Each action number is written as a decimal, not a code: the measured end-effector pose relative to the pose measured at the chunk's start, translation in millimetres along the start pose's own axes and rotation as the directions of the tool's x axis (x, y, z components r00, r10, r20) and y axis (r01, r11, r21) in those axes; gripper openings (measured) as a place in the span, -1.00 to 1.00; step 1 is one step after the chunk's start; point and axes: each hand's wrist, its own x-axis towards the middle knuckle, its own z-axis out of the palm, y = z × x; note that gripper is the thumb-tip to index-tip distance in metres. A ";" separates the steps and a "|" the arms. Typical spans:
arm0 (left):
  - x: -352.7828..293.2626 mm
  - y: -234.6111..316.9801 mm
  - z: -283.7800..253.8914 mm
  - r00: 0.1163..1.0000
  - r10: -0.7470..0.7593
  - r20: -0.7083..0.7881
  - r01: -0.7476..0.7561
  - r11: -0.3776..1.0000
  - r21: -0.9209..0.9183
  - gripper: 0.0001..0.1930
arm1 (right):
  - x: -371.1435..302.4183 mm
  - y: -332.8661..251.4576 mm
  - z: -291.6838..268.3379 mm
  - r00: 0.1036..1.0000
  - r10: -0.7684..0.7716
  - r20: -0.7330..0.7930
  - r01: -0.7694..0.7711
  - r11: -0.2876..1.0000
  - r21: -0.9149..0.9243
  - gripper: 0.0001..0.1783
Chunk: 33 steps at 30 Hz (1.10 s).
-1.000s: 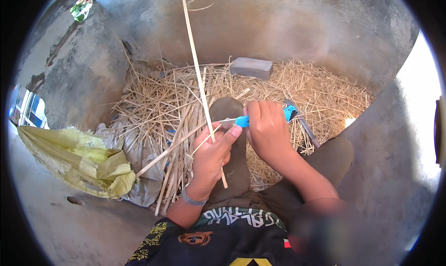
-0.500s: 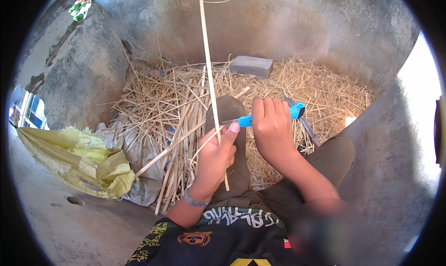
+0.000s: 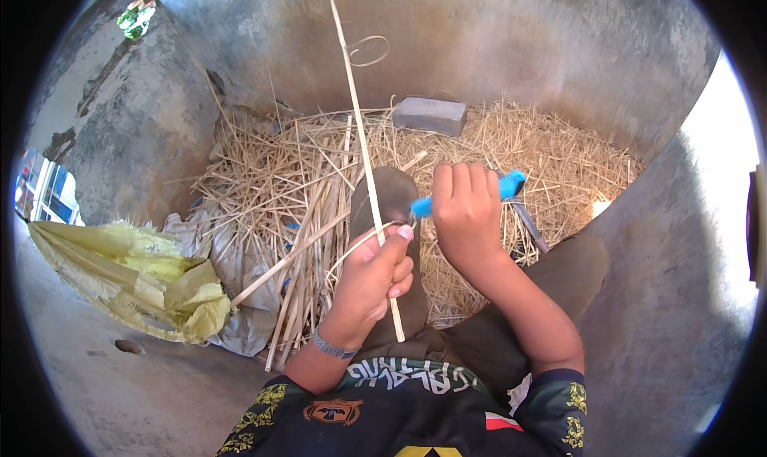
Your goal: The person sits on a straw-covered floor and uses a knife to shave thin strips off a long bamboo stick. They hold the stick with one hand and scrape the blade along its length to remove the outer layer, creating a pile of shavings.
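Your left hand is closed around one pale stick, thumb on top, seemingly to steady it; the stick slants upright above your lap, its lower end below your fist. Your right hand is wrapped round one blue knife, probably for firm control, its blade side toward your left thumb. One thin strip crosses at that thumb; one curl hangs near the stick's top. Also: one brick, one yellow sack; loose sticks overlap, uncountable.
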 end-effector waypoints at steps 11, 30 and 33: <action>-3.5 0.0 -2.8 0.999 -0.025 0.044 0.023 0.998 0.051 -0.86 | 3.9 17.8 -5.5 0.996 0.088 0.020 -0.089 0.996 0.021 -0.85; 18.2 20.1 -28.6 0.964 0.200 -0.176 -0.229 0.960 -0.161 -0.77 | 12.4 22.7 -21.8 0.923 -0.278 0.265 0.164 0.909 0.382 -0.71; 14.9 28.4 -29.3 0.955 0.192 -0.226 -0.230 0.961 -0.155 -0.76 | 9.6 21.6 -14.9 0.953 -0.284 0.102 0.213 0.873 0.438 -0.65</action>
